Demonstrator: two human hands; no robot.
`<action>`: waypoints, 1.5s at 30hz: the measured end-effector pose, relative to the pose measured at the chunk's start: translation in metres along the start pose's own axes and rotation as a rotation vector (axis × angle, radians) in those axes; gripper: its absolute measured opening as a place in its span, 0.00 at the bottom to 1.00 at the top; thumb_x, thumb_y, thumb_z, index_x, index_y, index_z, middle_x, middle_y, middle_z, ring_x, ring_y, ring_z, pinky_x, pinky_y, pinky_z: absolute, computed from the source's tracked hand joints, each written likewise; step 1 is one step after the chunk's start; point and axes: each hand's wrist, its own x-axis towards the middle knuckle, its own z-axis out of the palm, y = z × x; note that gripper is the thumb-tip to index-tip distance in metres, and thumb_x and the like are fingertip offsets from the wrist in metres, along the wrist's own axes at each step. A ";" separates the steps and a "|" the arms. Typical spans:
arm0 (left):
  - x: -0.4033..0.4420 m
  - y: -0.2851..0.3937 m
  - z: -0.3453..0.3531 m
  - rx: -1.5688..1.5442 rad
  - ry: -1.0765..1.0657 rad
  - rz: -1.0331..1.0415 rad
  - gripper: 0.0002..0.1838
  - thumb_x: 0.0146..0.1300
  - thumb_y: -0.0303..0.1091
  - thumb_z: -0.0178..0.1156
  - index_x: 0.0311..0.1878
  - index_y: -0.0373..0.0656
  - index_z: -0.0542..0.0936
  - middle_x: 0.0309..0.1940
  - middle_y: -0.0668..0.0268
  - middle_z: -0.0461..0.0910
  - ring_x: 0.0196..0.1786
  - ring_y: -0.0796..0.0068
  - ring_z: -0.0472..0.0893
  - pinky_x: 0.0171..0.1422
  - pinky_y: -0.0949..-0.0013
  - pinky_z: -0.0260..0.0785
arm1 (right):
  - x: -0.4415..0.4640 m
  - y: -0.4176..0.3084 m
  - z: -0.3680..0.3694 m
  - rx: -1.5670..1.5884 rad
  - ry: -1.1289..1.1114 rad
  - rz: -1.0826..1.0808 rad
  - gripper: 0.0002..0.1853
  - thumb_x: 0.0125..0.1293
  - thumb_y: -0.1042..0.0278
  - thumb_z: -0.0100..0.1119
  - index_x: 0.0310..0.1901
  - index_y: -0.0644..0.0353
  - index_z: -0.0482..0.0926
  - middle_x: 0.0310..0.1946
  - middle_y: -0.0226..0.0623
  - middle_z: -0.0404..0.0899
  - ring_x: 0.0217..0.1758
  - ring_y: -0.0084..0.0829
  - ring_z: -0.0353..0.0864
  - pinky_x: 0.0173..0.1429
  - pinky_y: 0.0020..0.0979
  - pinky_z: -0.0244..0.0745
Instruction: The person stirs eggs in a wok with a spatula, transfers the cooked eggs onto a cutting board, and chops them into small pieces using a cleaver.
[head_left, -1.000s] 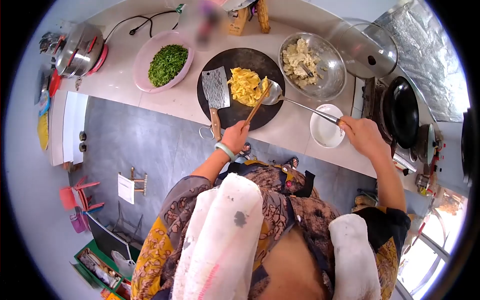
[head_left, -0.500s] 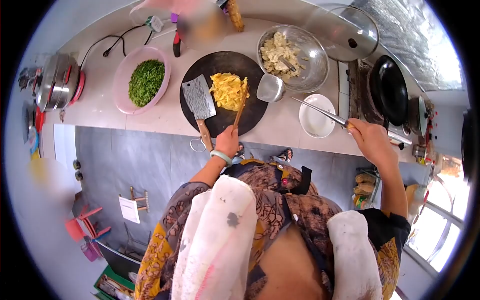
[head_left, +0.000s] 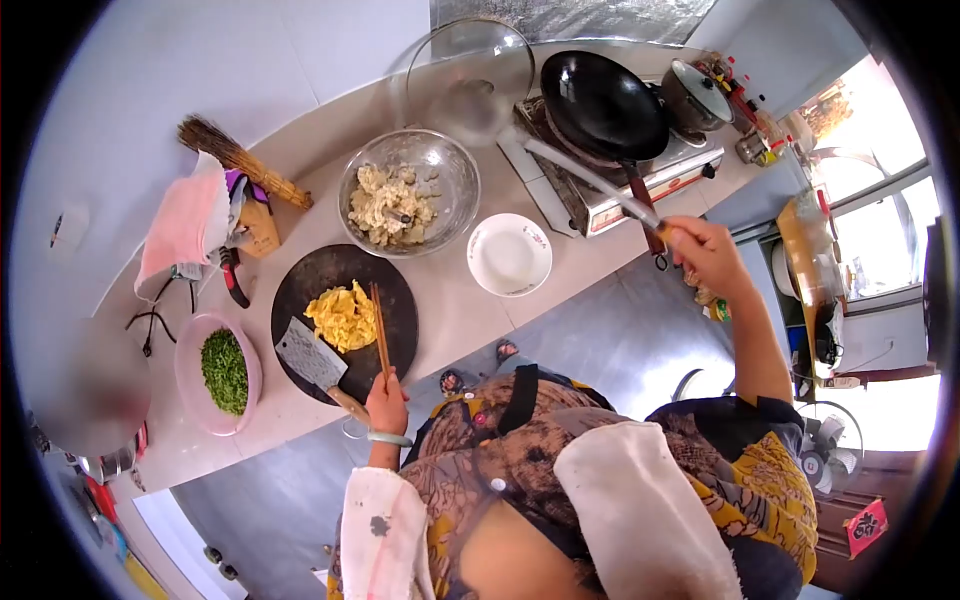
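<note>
My left hand [head_left: 388, 407], with a bracelet at the wrist, is closed around a pair of chopsticks [head_left: 381, 330]. Their tips reach beside chopped cooked egg [head_left: 340, 315] on a round dark chopping board [head_left: 395, 290]. A cleaver [head_left: 308, 352] lies on the same board, its wooden handle over the edge close to my left hand. Raised at the right, my right hand [head_left: 708, 255] grips a long-handled wok spatula [head_left: 590, 178]. Its handle points up and left across the stove's front; the blurred head is hard to make out near the glass lid.
A black wok [head_left: 605, 105] sits on the gas stove [head_left: 690, 165], beside a lidded pot [head_left: 697, 95]. Along the counter are a white bowl [head_left: 510, 255], a steel bowl [head_left: 455, 180] of pale mixture, a glass lid [head_left: 470, 75], a pink basin [head_left: 250, 400] of chopped greens and a hand broom [head_left: 240, 160].
The view has turned toward the stove on the right. The spatula has swung from between the board and the bowls over to the stove side. The chopsticks remain by the egg.
</note>
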 end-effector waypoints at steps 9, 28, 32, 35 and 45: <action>-0.047 0.029 0.019 -0.124 0.168 -0.116 0.15 0.73 0.36 0.51 0.54 0.38 0.78 0.17 0.71 0.72 0.15 0.83 0.67 0.20 0.76 0.60 | 0.119 0.106 -0.073 0.023 0.110 0.079 0.16 0.69 0.61 0.56 0.52 0.60 0.80 0.23 0.25 0.73 0.20 0.15 0.67 0.22 0.19 0.61; -0.055 0.025 0.014 -0.171 0.196 -0.146 0.15 0.74 0.39 0.50 0.53 0.40 0.78 0.18 0.71 0.71 0.17 0.84 0.69 0.20 0.77 0.61 | 0.178 0.135 -0.086 -0.364 -0.006 0.264 0.19 0.69 0.59 0.56 0.56 0.60 0.76 0.29 0.39 0.80 0.28 0.32 0.81 0.31 0.33 0.76; -0.052 0.028 -0.003 -0.075 0.198 -0.089 0.16 0.74 0.37 0.50 0.55 0.38 0.78 0.18 0.70 0.72 0.17 0.83 0.68 0.20 0.76 0.61 | 0.155 0.079 -0.069 -0.710 0.210 0.003 0.29 0.67 0.54 0.57 0.65 0.59 0.70 0.61 0.52 0.74 0.65 0.49 0.72 0.67 0.41 0.66; -0.053 0.022 -0.014 -0.091 0.190 -0.080 0.16 0.73 0.36 0.50 0.55 0.38 0.78 0.18 0.71 0.73 0.17 0.84 0.68 0.21 0.76 0.60 | 0.152 0.013 -0.018 -0.422 0.042 -0.266 0.25 0.66 0.58 0.61 0.62 0.58 0.74 0.49 0.46 0.81 0.52 0.37 0.82 0.58 0.35 0.74; -0.068 0.048 -0.001 -0.032 0.332 -0.104 0.14 0.72 0.33 0.51 0.54 0.37 0.78 0.18 0.70 0.73 0.18 0.83 0.71 0.21 0.76 0.62 | 0.355 -0.012 0.208 0.800 -0.040 0.128 0.24 0.65 0.53 0.65 0.52 0.63 0.73 0.41 0.38 0.76 0.45 0.32 0.78 0.51 0.35 0.77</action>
